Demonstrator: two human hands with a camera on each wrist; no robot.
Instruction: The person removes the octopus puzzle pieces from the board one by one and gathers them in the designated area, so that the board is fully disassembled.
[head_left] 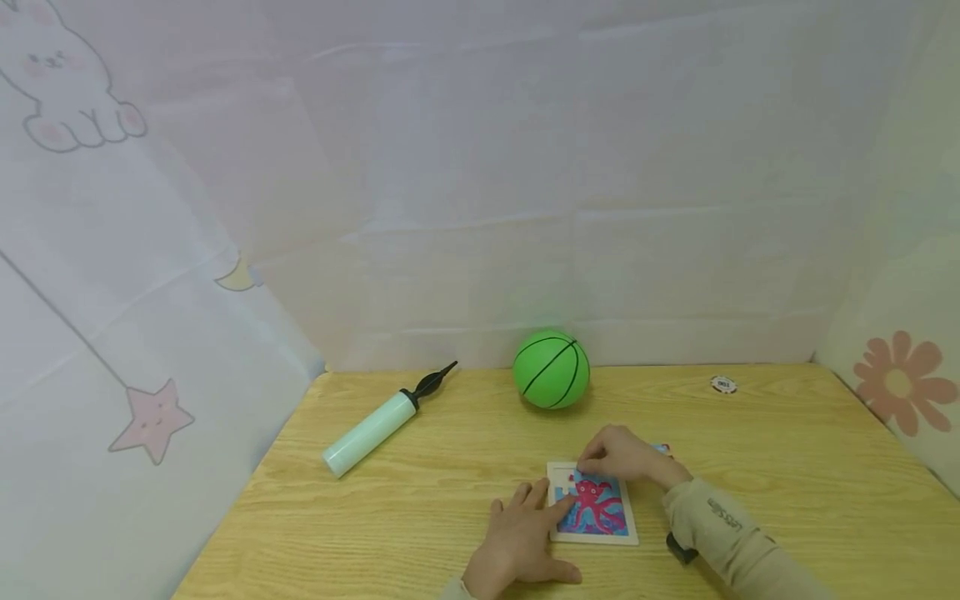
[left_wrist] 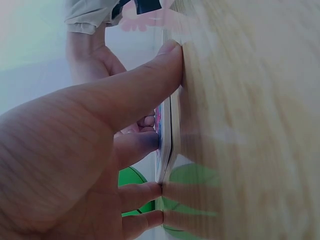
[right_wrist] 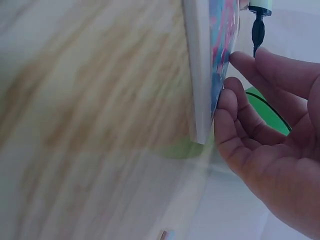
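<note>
A small square puzzle [head_left: 600, 510] with a pink octopus on blue in a white frame lies flat on the wooden table [head_left: 420, 500] near its front edge. My left hand [head_left: 525, 533] rests flat on the table, its straight fingers touching the puzzle's left side [left_wrist: 165, 140]. My right hand [head_left: 618, 454] arches over the puzzle's far left corner, bent fingertips [right_wrist: 227, 95] pressing on the picture face [right_wrist: 222, 50]. No piece shows between its fingers. A small coloured bit [head_left: 662, 448] peeks out behind the right hand.
A green ball [head_left: 551, 369] with black lines sits at the back of the table by the fabric wall. A pale green hand pump [head_left: 382, 421] lies at the left. A white round token [head_left: 723, 384] lies at the back right.
</note>
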